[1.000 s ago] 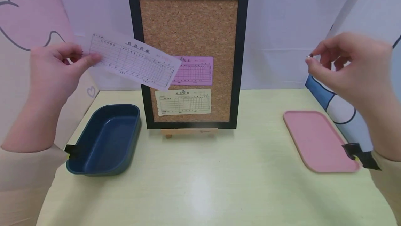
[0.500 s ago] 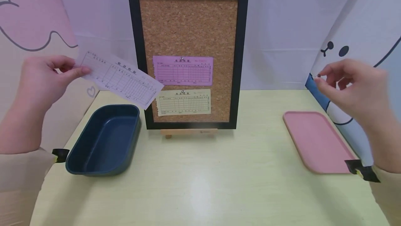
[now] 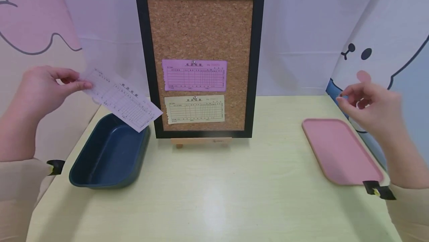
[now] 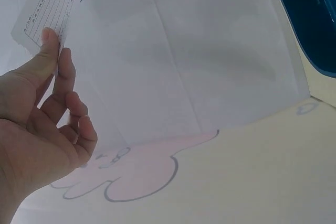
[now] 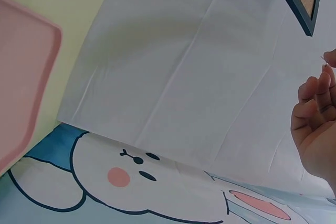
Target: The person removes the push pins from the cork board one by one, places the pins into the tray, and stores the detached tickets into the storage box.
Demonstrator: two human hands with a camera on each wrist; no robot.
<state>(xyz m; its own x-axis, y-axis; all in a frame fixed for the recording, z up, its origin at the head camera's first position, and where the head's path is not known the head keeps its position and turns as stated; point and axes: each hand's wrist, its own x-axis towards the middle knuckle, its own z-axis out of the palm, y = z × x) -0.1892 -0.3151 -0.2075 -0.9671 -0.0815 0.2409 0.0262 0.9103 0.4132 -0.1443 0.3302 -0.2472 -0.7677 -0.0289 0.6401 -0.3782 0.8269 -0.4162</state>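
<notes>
Between thumb and finger, my left hand (image 3: 47, 89) pinches a white receipt slip (image 3: 122, 98) by its left end; the slip slants down to the right, above the blue bin's far edge. My right hand (image 3: 375, 110), over the far part of the pink tray, pinches a small pushpin (image 5: 324, 62) whose thin point shows in the right wrist view. Facing me is a black-framed cork board (image 3: 201, 26). A purple receipt slip (image 3: 194, 75) is pinned on it, with a cream receipt slip (image 3: 195, 110) pinned below; each has one pin at its top.
A deep blue bin (image 3: 112, 160) stands at the left of the pale table (image 3: 214, 197). On the right lies a flat pink tray (image 3: 342, 152). The board rests on a small wooden stand (image 3: 201, 141). Cloth with cartoon prints hangs around the back and sides.
My left hand has moved left and down with the white slip, uncovering the purple slip. My right hand has come down with the pin. The pinned slips have stayed on the board.
</notes>
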